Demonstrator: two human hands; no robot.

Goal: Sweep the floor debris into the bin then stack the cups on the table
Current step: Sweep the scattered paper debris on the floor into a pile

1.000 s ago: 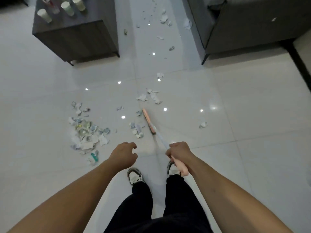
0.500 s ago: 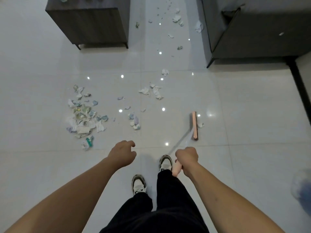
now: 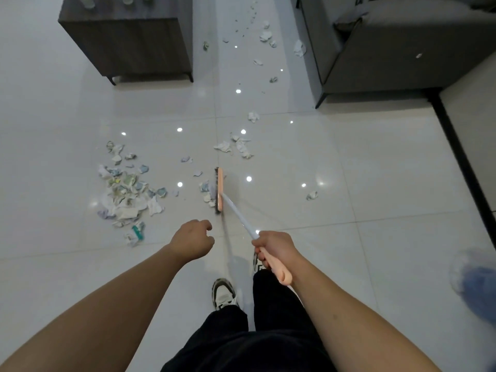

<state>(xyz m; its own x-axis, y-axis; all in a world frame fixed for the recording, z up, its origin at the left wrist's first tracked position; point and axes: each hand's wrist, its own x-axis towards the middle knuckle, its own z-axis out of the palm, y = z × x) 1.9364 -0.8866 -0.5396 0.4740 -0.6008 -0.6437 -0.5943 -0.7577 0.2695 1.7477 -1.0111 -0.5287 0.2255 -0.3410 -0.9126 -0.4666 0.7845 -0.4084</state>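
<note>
Right hand (image 3: pixel 273 248) wrapped round pink broom handle (image 3: pixel 277 272), fingers curled tight on it. Broom head (image 3: pixel 219 190) down on floor (image 3: pixel 349 162), ahead and left of those fingers, bristles touching a few scraps (image 3: pixel 206 191). Left hand (image 3: pixel 192 241) free, fingers loosely curled, holding nothing. Main debris pile (image 3: pixel 126 194) ahead-left of left fingers. More scraps (image 3: pixel 241 147) further ahead. Cups (image 3: pixel 87 1) on tabletop (image 3: pixel 158 9), far ahead-left.
</note>
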